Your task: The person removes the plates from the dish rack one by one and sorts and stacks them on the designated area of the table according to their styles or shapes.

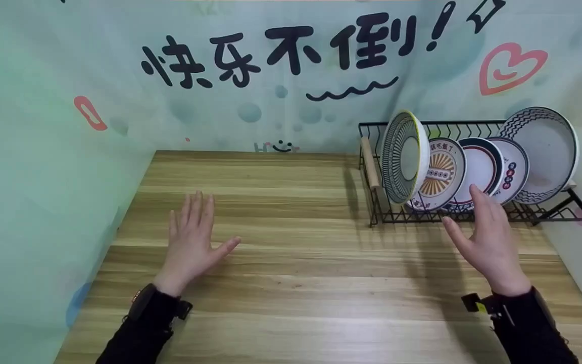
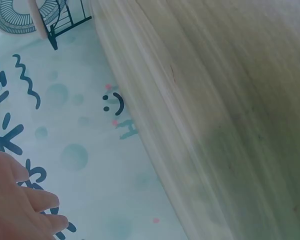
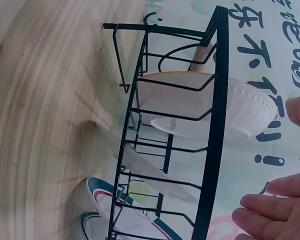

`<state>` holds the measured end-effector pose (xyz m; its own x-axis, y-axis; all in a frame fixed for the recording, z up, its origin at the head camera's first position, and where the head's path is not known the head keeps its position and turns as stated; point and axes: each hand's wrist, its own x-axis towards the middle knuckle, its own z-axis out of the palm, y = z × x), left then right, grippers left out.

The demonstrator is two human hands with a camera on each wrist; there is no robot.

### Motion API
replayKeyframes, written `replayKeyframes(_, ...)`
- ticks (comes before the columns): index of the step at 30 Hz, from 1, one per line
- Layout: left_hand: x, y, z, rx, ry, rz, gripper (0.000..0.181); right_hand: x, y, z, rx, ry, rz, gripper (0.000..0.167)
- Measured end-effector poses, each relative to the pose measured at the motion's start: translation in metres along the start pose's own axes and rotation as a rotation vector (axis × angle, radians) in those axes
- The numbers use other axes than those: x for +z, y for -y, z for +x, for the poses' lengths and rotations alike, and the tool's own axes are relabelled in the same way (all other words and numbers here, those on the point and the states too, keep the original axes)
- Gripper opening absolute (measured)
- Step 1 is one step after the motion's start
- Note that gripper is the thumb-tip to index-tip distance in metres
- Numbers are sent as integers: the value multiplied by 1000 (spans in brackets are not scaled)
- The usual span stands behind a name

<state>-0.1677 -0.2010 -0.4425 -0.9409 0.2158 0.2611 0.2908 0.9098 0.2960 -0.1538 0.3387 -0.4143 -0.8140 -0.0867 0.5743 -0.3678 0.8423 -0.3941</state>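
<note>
My left hand (image 1: 190, 247) hovers over the left part of the wooden table (image 1: 291, 283), fingers spread and nothing held. On the other side, my right hand (image 1: 493, 242) is held up in front of a black wire dish rack (image 1: 452, 218), its fingers extended and apart from the dishes. The rack holds a patterned bowl (image 1: 406, 156) with a yellow rim at its left end. Beside that bowl lean a plate with an orange sunburst (image 1: 440, 174), a plate with a dark blue rim (image 1: 478, 162), a plate with small round marks (image 1: 516, 167) and a large wavy-rimmed bowl (image 1: 543, 151).
A pale cloth backdrop (image 1: 281, 121) with black lettering and a pink heart stands behind the table and along its sides. The rack has wooden handles (image 1: 370, 163) and sits at the back right, close to the backdrop.
</note>
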Motion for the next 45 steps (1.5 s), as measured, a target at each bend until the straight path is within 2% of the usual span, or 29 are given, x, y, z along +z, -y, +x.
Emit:
replayKeyframes(10,7,-5,3,17,-25,-23,109,8,6,6,65,-4,19,76)
replayKeyframes(19,11,-8,4,27,-30,-29,108,16,9,10,82,-22,55,75)
replayKeyframes(34,12,-13,5,31,-20,-25,107,30,17,24,157,18,104,76)
replayKeyframes(45,14,-21,9,59,-1,-40,107,41,21,41,201,51,130,82)
